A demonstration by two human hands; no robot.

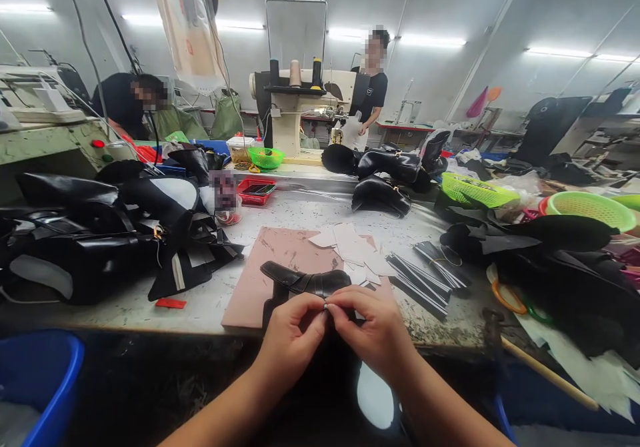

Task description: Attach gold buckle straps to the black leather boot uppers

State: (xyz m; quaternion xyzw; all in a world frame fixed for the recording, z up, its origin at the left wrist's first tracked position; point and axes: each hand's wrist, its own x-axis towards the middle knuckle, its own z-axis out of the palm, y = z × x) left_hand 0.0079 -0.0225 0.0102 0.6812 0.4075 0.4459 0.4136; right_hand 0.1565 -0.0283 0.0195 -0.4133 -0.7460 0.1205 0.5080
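Note:
My left hand [293,337] and my right hand [371,327] meet at the near edge of the table, fingertips pinched together on a small silvery piece at the rim of a black leather boot piece [304,281]. The leather piece lies on a pink work board [255,280]. Both hands have curled fingers. What exactly the tiny metal part is cannot be made out.
White paper-like cut pieces [350,247] and black strips [423,277] lie beyond the board. Black leather heaps [100,233] fill the left; more leather, orange-handled scissors [507,298] and green baskets [477,190] the right. A sewing machine [300,103] and two people are behind. A blue bin [43,380] stands lower left.

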